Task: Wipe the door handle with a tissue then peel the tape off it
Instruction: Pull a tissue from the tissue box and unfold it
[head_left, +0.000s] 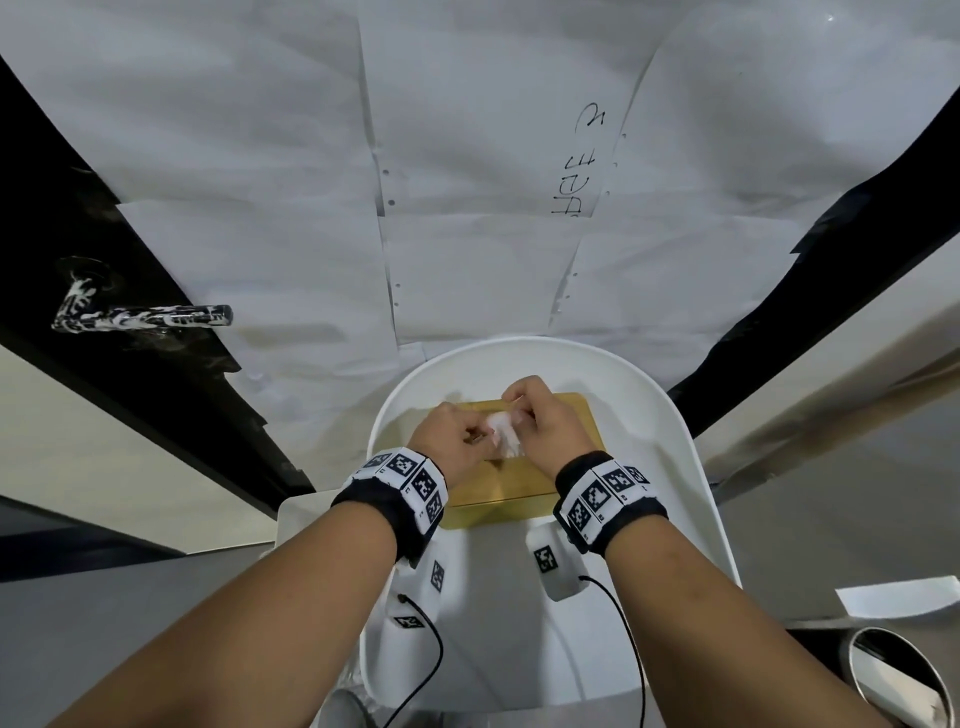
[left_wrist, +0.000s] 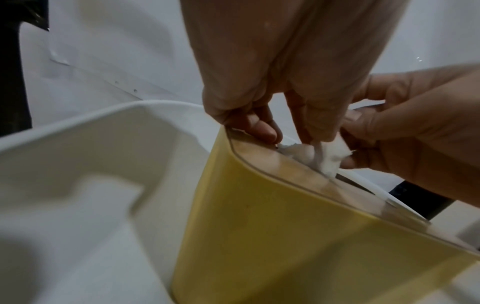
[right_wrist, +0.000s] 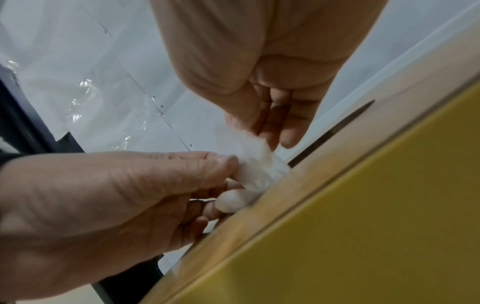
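Low in the centre of the frame, both hands met over the yellow tissue box (head_left: 519, 493), which sat in a white tray (head_left: 691, 467). The left hand (head_left: 457, 441) and right hand (head_left: 545, 421) each pinched the white tissue (head_left: 504, 434) at the box's slot. The door handle (head_left: 140, 317), apparently wrapped in streaked tape, stood untouched at the left edge.

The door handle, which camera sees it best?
The head view. The door handle sticks out from the black door at the left, streaked with white. Neither wrist view shows it; both show only hands pulling a tissue from a yellow box.
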